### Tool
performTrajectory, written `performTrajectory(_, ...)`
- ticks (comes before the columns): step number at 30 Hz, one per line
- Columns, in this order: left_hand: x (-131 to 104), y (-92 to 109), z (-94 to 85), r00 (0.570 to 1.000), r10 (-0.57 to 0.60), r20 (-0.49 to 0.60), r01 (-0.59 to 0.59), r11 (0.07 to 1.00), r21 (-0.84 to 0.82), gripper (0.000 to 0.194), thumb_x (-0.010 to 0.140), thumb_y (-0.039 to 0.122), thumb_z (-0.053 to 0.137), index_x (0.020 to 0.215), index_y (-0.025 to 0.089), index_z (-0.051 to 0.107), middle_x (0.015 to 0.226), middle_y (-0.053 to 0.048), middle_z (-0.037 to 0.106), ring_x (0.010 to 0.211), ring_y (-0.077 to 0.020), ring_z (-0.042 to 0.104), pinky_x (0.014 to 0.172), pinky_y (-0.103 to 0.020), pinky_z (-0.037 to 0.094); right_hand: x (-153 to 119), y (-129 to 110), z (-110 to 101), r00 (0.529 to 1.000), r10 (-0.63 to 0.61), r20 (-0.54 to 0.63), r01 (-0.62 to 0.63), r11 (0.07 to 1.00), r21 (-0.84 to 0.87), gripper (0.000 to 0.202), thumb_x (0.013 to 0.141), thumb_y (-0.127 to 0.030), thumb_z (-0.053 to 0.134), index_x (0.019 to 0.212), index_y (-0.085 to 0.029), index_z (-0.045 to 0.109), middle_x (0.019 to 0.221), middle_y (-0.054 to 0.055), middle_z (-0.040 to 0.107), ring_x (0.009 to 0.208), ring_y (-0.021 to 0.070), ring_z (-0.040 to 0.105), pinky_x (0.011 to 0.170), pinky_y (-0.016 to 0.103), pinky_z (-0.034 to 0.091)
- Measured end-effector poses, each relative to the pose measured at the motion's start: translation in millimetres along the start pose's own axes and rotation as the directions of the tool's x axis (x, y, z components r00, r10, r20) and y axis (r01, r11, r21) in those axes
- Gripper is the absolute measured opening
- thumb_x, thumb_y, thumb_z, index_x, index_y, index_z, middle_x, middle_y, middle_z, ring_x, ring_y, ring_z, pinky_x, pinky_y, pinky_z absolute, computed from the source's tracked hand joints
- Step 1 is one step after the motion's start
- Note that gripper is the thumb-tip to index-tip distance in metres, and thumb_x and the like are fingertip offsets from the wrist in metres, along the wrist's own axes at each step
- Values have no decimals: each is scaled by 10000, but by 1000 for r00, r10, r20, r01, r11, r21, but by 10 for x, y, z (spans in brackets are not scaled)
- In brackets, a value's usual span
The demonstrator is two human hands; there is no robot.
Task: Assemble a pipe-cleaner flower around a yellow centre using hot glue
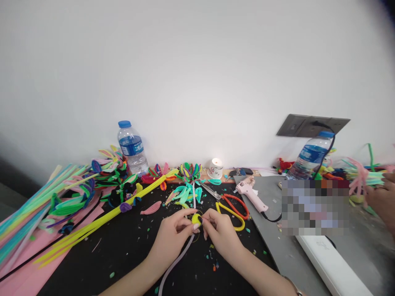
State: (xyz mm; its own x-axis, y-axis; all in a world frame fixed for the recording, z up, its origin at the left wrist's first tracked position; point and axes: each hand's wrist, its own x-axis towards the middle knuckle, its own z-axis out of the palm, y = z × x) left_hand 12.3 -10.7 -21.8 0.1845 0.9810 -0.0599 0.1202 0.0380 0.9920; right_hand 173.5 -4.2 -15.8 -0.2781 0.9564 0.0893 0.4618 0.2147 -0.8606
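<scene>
- Pale lavender fuzzy stem (177,261): soft, curved strip; runs from the bottom edge up to the hands.
- Left hand (176,228): thumb and index finger closed in a pinch on the yellow-green piece (196,219), a small rounded part with black at its right side. Position: between both hands, above the black work surface (132,250).
- Right hand (220,232): fingers bent, fingertips nearly together at the black side; whether they grip it cannot be told.
- Scissors (226,201): metal blades, one orange-red and one yellow loop handle; lying open beyond the right hand.
- Glue gun (251,195): pale pink plastic body, black cord; on the gray board (262,230).
- Paper cup (215,168): white, printed, tapered; near the wall.
- Yellow chenille stems (108,218): long, fuzzy bundle, laid diagonally at left, partly over pink sheet material (57,259).
- Left water bottle (132,148): clear plastic, blue cap and label; right water bottle (311,156): matching type.
- White case (333,263): long, smooth, rectangular; on the gray board.
- Another person's hand (382,201): beside pink fuzzy strips (358,176), far right.
</scene>
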Motion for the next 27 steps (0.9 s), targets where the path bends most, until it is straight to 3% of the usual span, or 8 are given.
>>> performTrajectory(11, 25, 17, -3, 998, -37, 41, 40, 998, -55, 324, 735, 242, 619, 1045, 150, 588, 720, -46, 733, 706, -199, 668, 684, -283, 495, 44, 4, -5, 992, 118, 43, -125, 943, 308, 169, 831, -202, 485, 664, -185, 465, 480, -53, 479, 422, 88, 413, 439, 198, 306)
performTrajectory(15, 34, 20, -6, 997, -51, 58, 56, 995, -86, 338, 720, 243, 642, 1041, 151, 587, 786, -63, 735, 739, -210, 678, 718, -307, 512, 47, -8, -15, 994, 92, 50, -104, 942, 321, 169, 833, -219, 500, 670, -178, 476, 487, -49, 484, 432, 89, 420, 447, 200, 312)
performTrajectory(19, 61, -5, -20, 1000, -28, 9, 28, 994, -105, 313, 720, 270, 649, 1011, 164, 603, 903, -79, 713, 760, -209, 672, 725, -323, 522, 40, -6, -25, 997, 63, 47, -74, 949, 306, 167, 836, -208, 498, 673, -178, 482, 484, -49, 485, 428, 89, 414, 445, 201, 304)
performTrajectory(27, 58, 4, -35, 1000, -10, 10, 11, 995, -104, 200, 740, 263, 630, 920, 176, 622, 757, -23, 678, 662, -166, 640, 617, -271, 512, 41, 10, -53, 997, 24, 78, -42, 971, 234, 172, 850, -204, 491, 680, -178, 495, 501, -43, 501, 449, 90, 427, 461, 199, 307)
